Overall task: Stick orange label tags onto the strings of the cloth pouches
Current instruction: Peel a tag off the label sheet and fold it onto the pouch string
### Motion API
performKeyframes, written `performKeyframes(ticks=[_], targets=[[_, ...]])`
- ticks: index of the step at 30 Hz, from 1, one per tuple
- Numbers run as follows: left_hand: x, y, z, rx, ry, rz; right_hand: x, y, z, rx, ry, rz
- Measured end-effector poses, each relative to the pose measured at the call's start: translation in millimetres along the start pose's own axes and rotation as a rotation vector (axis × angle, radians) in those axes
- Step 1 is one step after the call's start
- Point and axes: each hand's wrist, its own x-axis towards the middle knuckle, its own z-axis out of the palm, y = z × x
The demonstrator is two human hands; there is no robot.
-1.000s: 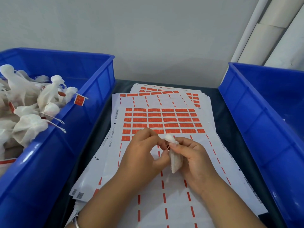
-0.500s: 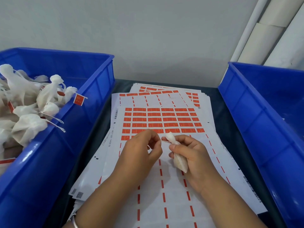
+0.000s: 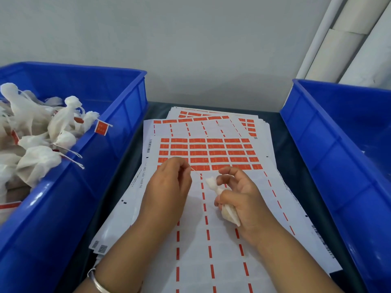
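Note:
A small white cloth pouch (image 3: 226,210) is gripped in my right hand (image 3: 243,199), its gathered neck pointing up and left. From the neck a thin white string (image 3: 197,172) runs taut to my left hand (image 3: 169,187), which pinches its end between thumb and fingers. Both hands hover over a label sheet (image 3: 211,240) whose upper part carries rows of orange label tags (image 3: 208,154). The lower part of the sheet shows only orange dashes.
A blue bin (image 3: 88,166) on the left holds several white pouches (image 3: 40,132), some with orange tags on their strings. A second blue bin (image 3: 330,149) stands at the right. More label sheets (image 3: 213,119) lie stacked behind, on a dark table (image 3: 131,157).
My hands have moved apart: the left hand has drawn the string out to the left, and the right hand has tilted the pouch with its index finger lifted.

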Motion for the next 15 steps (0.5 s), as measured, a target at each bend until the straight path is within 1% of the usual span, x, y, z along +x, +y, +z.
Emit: performKeyframes(ticks=[3, 8, 10, 13, 15], targets=[[0, -2, 1, -0.006, 0.035, -0.026, -1, -2, 1, 0.015, -0.063, 0.023], [1, -4, -2, -0.035, 0.017, 0.013, -8, -9, 2, -0.015, -0.27, 0.02], [3, -4, -7, -0.082, 0.016, 0.031, -10, -14, 2, 0.04, -0.345, 0.022], [3, 3, -14, -0.108, 0.02, 0.022, -13, -21, 3, 0.105, -0.397, 0.059], [2, 9, -20, -0.05, 0.008, 0.091, -10, -25, 3, 0.05, -0.39, 0.032]])
